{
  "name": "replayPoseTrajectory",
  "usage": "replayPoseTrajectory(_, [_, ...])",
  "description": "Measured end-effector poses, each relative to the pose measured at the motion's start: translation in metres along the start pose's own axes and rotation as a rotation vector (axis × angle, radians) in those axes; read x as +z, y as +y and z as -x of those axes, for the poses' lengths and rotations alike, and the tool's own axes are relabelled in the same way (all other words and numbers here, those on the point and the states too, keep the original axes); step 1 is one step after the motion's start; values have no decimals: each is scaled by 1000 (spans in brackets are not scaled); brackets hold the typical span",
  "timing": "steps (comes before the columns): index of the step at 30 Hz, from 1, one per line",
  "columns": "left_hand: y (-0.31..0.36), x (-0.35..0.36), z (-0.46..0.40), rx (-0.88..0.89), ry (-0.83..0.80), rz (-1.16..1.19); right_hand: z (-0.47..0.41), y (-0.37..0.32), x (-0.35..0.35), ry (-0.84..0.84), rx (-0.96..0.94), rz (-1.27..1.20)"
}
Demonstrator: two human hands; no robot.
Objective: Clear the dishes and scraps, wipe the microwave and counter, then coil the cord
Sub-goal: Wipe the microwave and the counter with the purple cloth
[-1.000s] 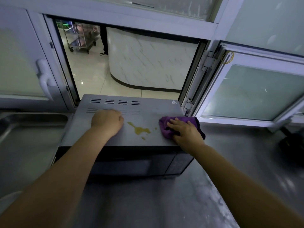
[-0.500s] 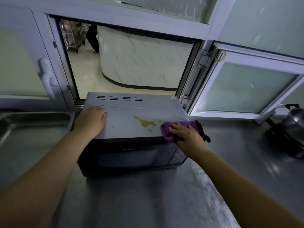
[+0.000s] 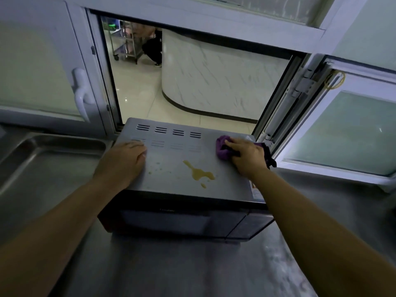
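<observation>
Our right hand [image 3: 246,157] has its fingers [image 3: 232,144] curled down over one purple cloth [image 3: 222,150], gripping it and pressing it onto the top of the microwave [image 3: 182,159], at the back right corner. A dark end of the cloth trails off the microwave's right edge behind our wrist.

Our left hand [image 3: 123,161] lies on the top near the left edge. It holds nothing; the knuckles face up and the fingertips reach toward the vents, though how far they bend we cannot tell.

Between the two hands, toward the front of the microwave top, we count one large yellow-brown spill [image 3: 200,173] with a thin tail, plus several small droplets [image 3: 158,166] scattered to its left. The cloth sits apart from the spill, behind and to its right.

Vent slots [image 3: 169,131]: two rows of four along the back of the top.

One microwave, dark door facing us, stands on the steel counter [image 3: 192,264]. Left of the microwave, one steel sink basin [image 3: 53,159]. Behind it, one open window [image 3: 203,71]; its sash [image 3: 342,129] swings out to the microwave's right. One white handle [image 3: 81,97] shows on the closed pane to the left.
</observation>
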State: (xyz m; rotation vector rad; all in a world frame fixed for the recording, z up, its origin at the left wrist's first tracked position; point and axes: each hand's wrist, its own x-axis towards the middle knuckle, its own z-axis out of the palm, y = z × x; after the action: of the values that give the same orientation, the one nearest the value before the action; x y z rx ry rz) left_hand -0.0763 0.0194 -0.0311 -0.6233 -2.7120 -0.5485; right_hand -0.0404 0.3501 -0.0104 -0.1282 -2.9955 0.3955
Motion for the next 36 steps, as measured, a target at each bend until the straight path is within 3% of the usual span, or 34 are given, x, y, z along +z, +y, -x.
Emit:
replayPoseTrajectory(5, [-2,4,-2,6,23,-6,-47,4,11,49,-41,-10])
replayPoseTrajectory(13, [3,4,-3,-43,32,-26,-76,0,12,-52,-72,9])
replayPoseTrajectory(21, [0,2,0,-33,7,-14,-24,-15,7,-93,-93,-163])
replayPoseTrajectory(36, [-3,-12,13,37,5,28,95,-76,2,-59,43,-208])
